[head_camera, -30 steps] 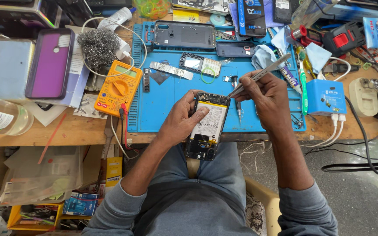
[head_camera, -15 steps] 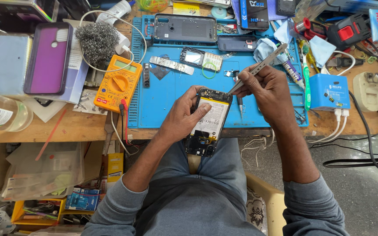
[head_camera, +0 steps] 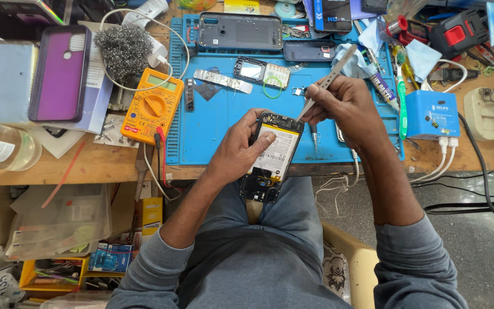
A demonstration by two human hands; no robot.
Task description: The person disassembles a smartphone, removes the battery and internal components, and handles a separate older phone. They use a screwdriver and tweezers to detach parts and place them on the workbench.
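Since a second ago only the view has shifted slightly: left hand (head_camera: 241, 150) still grips the opened phone (head_camera: 273, 154) at the blue mat's (head_camera: 212, 129) six o'clock edge, right hand (head_camera: 341, 106) pinching tweezers (head_camera: 326, 83) at its top, clear box (head_camera: 58, 229) of oddments at eight o'clock.

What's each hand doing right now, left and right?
Left hand: closed around the opened phone, thumb on its battery.
Right hand: fingers pinching metal tweezers, tips at the phone's top edge.

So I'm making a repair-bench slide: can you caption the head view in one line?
Left hand steadies an opened phone while right hand works metal tweezers at its top edge, over a blue mat.
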